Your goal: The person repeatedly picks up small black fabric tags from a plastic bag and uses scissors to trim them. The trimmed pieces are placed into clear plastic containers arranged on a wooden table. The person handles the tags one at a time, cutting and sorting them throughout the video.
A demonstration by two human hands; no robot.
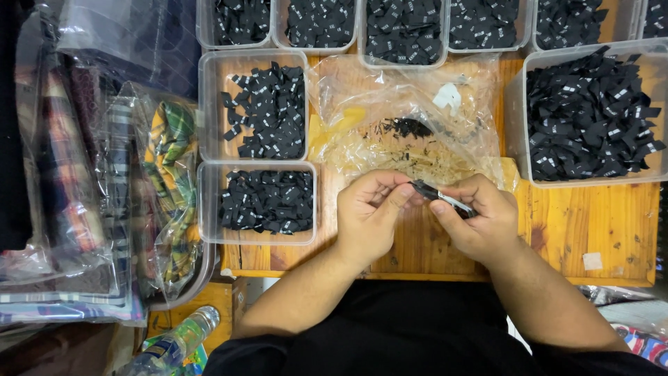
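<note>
At the centre of the frame we pinch a strip of small black labels (437,196) between both hands: the left hand (372,209) nips its end with thumb and forefinger, the right hand (476,216) closes around the rest. We judge we are separating one label. Above lies a crumpled clear bag (410,132); clear tubs of black labels (259,203) sit left and right on the wooden table (598,230).
</note>
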